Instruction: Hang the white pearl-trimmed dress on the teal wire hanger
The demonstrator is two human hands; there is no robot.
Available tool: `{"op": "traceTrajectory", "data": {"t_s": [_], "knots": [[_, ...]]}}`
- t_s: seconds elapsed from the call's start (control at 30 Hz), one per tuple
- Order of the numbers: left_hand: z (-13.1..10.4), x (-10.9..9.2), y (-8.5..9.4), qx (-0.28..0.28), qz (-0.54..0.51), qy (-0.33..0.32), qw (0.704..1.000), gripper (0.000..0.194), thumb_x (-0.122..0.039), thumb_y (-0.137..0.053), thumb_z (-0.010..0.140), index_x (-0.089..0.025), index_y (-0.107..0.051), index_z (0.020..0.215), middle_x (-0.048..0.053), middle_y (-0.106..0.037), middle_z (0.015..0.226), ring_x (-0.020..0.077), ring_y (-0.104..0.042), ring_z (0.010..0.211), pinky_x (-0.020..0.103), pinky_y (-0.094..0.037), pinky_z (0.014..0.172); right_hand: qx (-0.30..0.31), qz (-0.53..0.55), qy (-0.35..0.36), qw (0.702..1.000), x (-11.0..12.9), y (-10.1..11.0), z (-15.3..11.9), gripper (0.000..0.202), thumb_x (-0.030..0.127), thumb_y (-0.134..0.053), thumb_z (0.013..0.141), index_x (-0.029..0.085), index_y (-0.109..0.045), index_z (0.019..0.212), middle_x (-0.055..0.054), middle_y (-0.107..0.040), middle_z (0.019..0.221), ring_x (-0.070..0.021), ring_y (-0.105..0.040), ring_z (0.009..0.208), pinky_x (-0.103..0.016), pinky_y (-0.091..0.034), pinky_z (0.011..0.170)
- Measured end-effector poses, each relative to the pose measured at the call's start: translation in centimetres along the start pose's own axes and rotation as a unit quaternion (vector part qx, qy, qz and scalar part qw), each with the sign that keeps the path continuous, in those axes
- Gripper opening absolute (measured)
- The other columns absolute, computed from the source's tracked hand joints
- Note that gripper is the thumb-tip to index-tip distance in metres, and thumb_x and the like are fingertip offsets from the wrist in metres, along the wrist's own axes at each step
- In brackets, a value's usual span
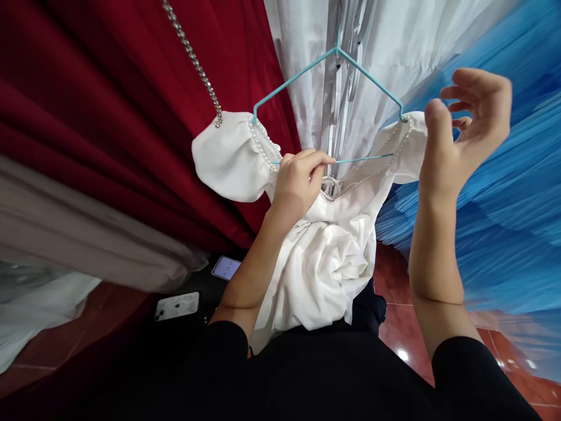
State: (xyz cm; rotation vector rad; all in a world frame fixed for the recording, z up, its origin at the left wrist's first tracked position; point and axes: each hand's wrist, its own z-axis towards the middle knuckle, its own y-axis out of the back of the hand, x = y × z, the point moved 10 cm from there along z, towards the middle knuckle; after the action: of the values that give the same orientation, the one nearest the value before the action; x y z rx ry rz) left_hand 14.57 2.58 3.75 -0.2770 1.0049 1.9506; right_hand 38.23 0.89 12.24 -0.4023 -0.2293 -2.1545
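Observation:
A white dress (pixel 324 269) with puffed sleeves and a pearl-trimmed neckline hangs in front of me on a light blue wire hanger (pixel 302 72). My left hand (pixel 302 178) is closed around the hanger's lower bar, inside the neckline. Raised beside the sleeve at the right, my right hand (pixel 475 126) has its thumb apart from its loosely bent fingers and holds nothing. The sleeve's outer end is partly hidden behind that hand. Gathered white fabric bunches below the neckline, over my lap.
Dark red fabric (pixel 144 117) hangs at the left, above pale grey-brown fabric (pixel 79 222). A beaded strand (pixel 193 55) reaches down to the left sleeve. Blue tulle (pixel 517 193) fills the right side. Two phones, one white (pixel 177 306) and one with a lit screen (pixel 225 268), lie at lower left.

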Motion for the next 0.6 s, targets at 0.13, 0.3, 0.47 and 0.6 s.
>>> {"op": "traceTrajectory", "data": {"t_s": [0.13, 0.3, 0.47, 0.6], "knots": [[0.2, 0.0, -0.1, -0.001, 0.004, -0.009, 1.0, 0.028, -0.004, -0.056, 0.099, -0.021, -0.077, 0.102, 0.002, -0.078, 0.097, 0.0202, -0.072, 0.091, 0.035, -0.047, 0.092, 0.024, 0.039, 0.028, 0.999, 2.8, -2.0, -3.8, 0.018, 0.035, -0.06, 0.101, 0.03, -0.07, 0.116, -0.001, -0.072, 0.11, -0.0209, -0.069, 0.105, -0.04, -0.052, 0.093], [-0.2, -0.3, -0.4, -0.022, 0.011, -0.016, 1.0, 0.03, -0.002, -0.054, 0.098, -0.023, -0.076, 0.1, 0.002, -0.079, 0.103, 0.0219, -0.073, 0.098, 0.038, -0.049, 0.095, 0.233, -0.057, 0.027, 0.97, 1.9, -9.6, -10.5, 0.027, 0.033, -0.058, 0.101, 0.029, -0.065, 0.126, -0.003, -0.077, 0.115, -0.0251, -0.07, 0.105, -0.047, -0.051, 0.107], [-1.5, -0.3, 2.2, -0.138, -0.017, -0.029, 0.99, 0.027, -0.013, -0.051, 0.108, -0.027, -0.075, 0.11, 0.006, -0.072, 0.122, 0.025, -0.068, 0.123, 0.043, -0.053, 0.11, 0.219, -0.062, 0.026, 0.973, 1.0, -9.5, -11.8, 0.033, 0.029, -0.055, 0.102, 0.029, -0.062, 0.135, -0.003, -0.078, 0.118, -0.0252, -0.071, 0.106, -0.05, -0.048, 0.111], [-2.4, 1.8, 6.3, -0.23, 0.025, -0.011, 0.973, 0.023, -0.024, -0.063, 0.106, -0.032, -0.069, 0.127, 0.007, -0.059, 0.145, 0.0325, -0.047, 0.152, 0.052, -0.044, 0.123, 0.215, -0.042, 0.014, 0.976, 1.5, -8.6, -11.1, 0.023, 0.024, -0.054, 0.102, 0.03, -0.069, 0.119, 0.0, -0.079, 0.114, -0.0248, -0.072, 0.107, -0.051, -0.048, 0.111]]}}
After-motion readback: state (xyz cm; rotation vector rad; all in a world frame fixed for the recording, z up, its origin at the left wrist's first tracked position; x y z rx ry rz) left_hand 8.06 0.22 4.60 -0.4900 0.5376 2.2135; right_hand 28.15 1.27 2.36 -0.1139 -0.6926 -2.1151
